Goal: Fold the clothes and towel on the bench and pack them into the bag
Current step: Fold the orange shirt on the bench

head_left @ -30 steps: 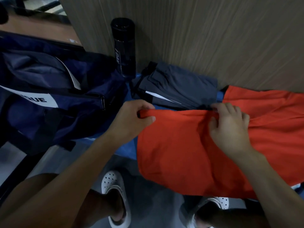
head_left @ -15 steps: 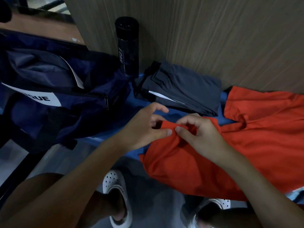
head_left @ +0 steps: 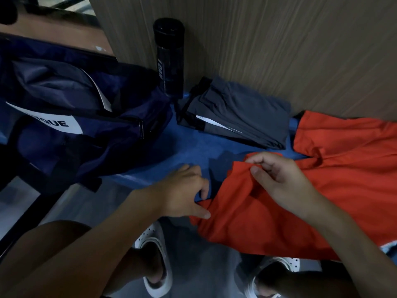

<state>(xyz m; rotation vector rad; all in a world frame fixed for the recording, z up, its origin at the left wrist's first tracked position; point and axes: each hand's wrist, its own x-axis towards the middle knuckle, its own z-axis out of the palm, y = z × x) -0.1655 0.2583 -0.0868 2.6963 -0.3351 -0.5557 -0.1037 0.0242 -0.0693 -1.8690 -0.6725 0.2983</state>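
An orange garment [head_left: 335, 190] lies spread over the right half of the blue bench [head_left: 189, 147], its front part hanging over the edge. My right hand [head_left: 279, 181] pinches a raised fold of it at its upper left corner. My left hand [head_left: 184, 196] is lower at the garment's left edge, pinching the cloth between thumb and fingers. A folded grey garment [head_left: 240, 117] lies against the wall behind. The open navy bag [head_left: 75, 125] sits at the left on the bench.
A black bottle [head_left: 169, 59] stands upright against the wood-grain wall [head_left: 279, 44], between bag and grey garment. My feet in white clogs [head_left: 154, 261] stand on the grey floor just below the bench edge.
My hands have separated: the left hand slid down to the orange garment's lower left edge, while the right hand kept its pinch on the upper corner. More bare bench shows between bag and garment.
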